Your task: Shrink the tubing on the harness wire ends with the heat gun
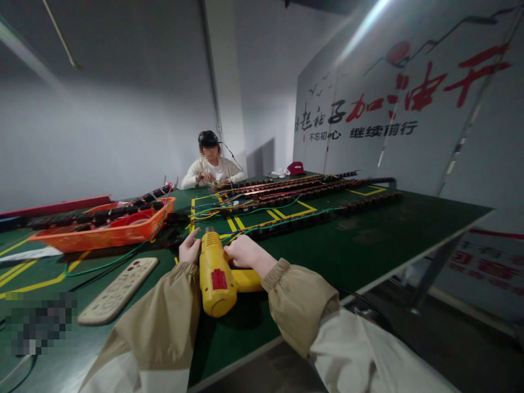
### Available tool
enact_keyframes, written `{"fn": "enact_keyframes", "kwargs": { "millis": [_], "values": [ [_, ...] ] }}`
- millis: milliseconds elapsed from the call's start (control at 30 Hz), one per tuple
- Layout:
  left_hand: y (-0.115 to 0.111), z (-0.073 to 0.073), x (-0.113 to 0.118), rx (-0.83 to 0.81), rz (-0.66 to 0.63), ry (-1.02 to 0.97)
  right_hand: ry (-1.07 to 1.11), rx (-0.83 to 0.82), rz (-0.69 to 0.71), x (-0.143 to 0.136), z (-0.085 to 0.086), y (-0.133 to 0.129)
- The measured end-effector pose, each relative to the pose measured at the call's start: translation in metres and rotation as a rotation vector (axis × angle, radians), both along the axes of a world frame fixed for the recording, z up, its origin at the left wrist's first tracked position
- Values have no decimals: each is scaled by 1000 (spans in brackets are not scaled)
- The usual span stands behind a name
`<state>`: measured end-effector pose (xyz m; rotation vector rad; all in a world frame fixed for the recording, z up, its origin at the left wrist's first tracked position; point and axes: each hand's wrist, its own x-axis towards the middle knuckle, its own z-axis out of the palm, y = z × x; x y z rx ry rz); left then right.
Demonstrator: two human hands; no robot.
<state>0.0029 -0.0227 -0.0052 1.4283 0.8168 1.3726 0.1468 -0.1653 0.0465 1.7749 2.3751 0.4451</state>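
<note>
A yellow heat gun [216,278] lies on the green table between my hands, nozzle pointing away from me. Its handle stretches right, below my right wrist. My left hand [189,249] is just left of the barrel, index finger extended and the other fingers curled; anything they grip is hidden. Beyond the handle, my right hand [246,252] is closed, its fingertips beside the barrel near thin coloured wires [229,234]. What it pinches cannot be made out. Just past both hands lies a long dark wrapped strip [282,225] with a green wire along it.
An orange basket [110,240] with dark wrapped strips stands at left. Nearer lies a beige slab with holes [118,289]. Several long strips and copper-coloured bars [278,188] cover the far table. A person [213,169] sits across, near a red cap [296,167]. The table edge [393,275] runs at right.
</note>
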Motion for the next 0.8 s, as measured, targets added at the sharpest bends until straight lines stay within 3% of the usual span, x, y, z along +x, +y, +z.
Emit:
{"fn": "enact_keyframes", "kwargs": {
  "millis": [100, 433, 800],
  "values": [
    [-2, 2, -2, -52, 40, 2, 1, 3, 11, -2, -1, 3],
    [-1, -3, -1, -47, -45, -48, 10, -31, 17, 13, -10, 0],
    [-1, -4, 0, -38, -53, -6, 3, -50, -109, 48, -3, -30]
  ]
}}
